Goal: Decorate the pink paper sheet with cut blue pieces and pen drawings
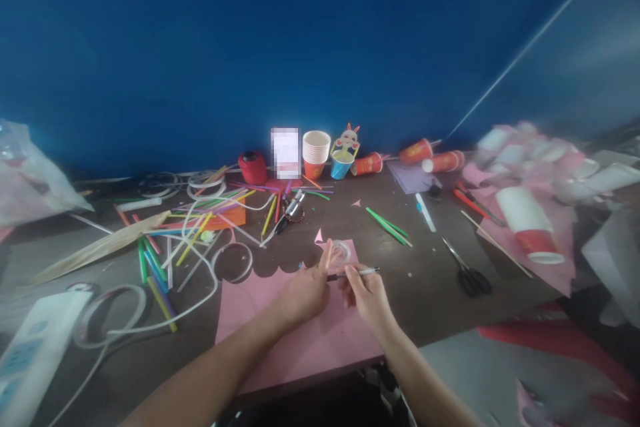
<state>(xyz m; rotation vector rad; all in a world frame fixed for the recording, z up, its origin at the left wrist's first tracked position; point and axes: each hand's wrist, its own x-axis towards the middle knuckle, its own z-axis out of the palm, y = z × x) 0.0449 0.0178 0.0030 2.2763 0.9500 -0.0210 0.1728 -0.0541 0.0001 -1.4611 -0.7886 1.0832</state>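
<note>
A pink paper sheet [260, 310] lies on the dark table right in front of me. My left hand [303, 293] rests on it, fingers curled, with one finger stretched toward a small clear round tape roll [341, 251] on the sheet's far edge. My right hand [367, 293] is closed on a thin silver pen [367, 271] that points left, its tip near my left hand.
Black scissors [470, 275] lie to the right. Coloured straws [165, 253], tape rings [235, 261], a white cable and a power strip [35, 347] clutter the left. Paper cups [316, 147], red cups [443, 161] and a large white cup [527, 223] stand or lie at the back and right.
</note>
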